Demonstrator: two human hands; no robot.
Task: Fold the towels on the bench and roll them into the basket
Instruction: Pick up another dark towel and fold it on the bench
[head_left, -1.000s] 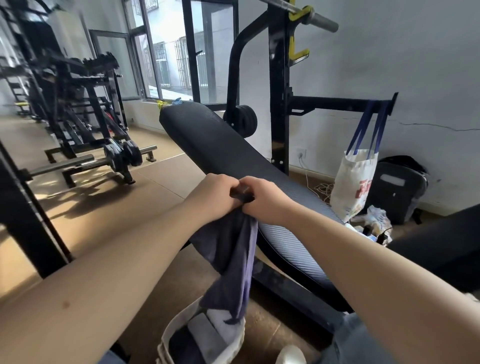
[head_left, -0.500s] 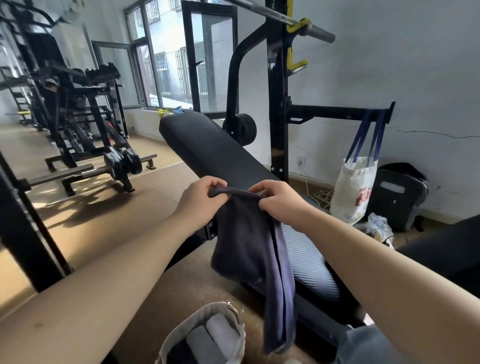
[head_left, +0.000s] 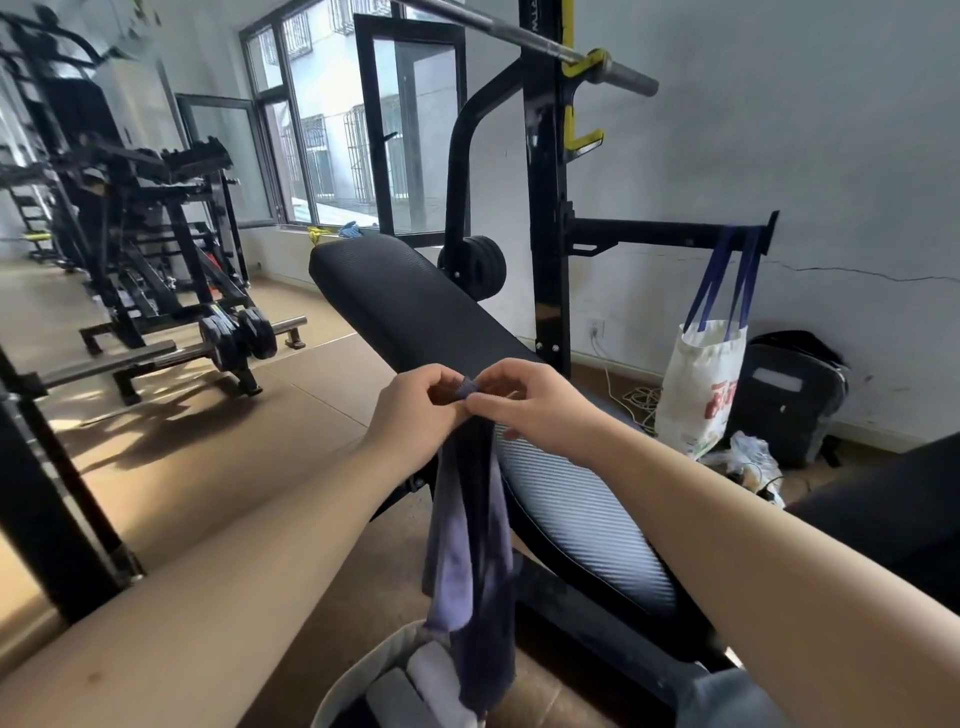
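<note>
Towel (head_left: 470, 545) edge in left hand (head_left: 415, 415) and right hand (head_left: 535, 405), over basket (head_left: 358, 670)

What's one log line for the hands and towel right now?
stage: folding | left hand: pinches dark blue cloth towel at top | right hand: pinches same edge | towel: hangs over grey fabric basket

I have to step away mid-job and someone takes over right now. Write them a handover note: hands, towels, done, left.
Left hand and right hand both pinch the top edge of the dark towel, close together beside the bench.
The towel hangs free, its lower end by the basket.
Done: rolled towels lie in the basket.
Left: fold this towel, roll it, add it.
</note>
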